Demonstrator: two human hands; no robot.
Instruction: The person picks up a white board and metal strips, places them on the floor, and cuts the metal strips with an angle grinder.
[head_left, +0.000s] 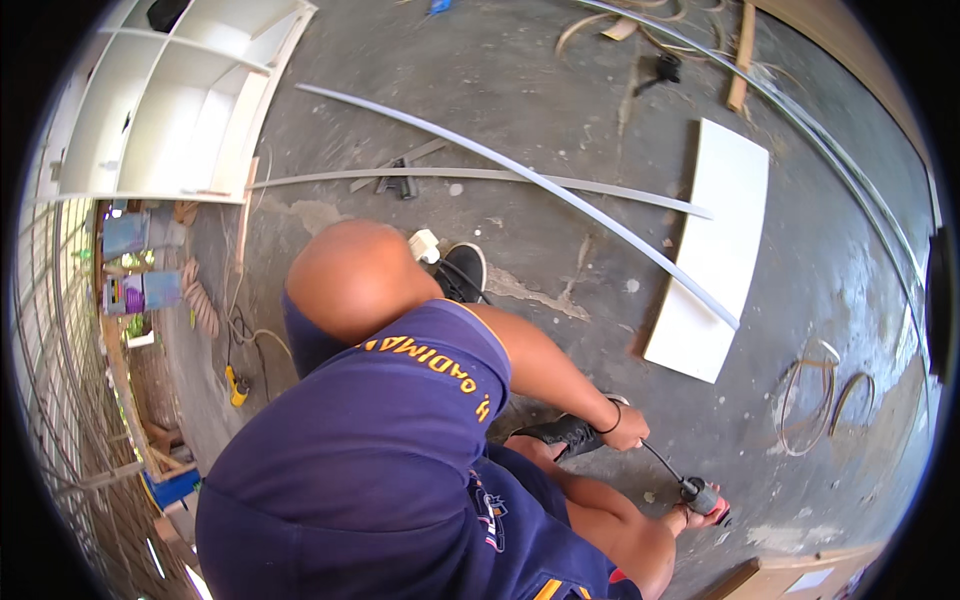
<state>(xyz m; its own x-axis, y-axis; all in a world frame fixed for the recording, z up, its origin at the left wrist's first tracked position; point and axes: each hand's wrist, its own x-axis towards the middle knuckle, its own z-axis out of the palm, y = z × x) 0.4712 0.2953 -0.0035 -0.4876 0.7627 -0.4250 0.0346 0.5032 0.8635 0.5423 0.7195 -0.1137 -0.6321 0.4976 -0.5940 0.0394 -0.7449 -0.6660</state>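
Observation:
My left hand (628,428) is closed round the black power cord (660,460), with its arm reaching across in front of me. The cord runs into the dark grey end of a corded power tool (703,500) with a red part. My right hand (688,517) grips that tool low at the right, close to the floor. My knee hides much of the right arm, and the tool's working end cannot be made out. Near my left knee, a small white block (424,246) sits beside my black shoe (464,272).
A white board (715,250) lies on the grey floor, with two long pale strips (520,175) ending over it. A white shelf cabinet (165,110) stands far left. Coiled edging strips (810,400) lie at the right, a yellow tool (236,386) at the left.

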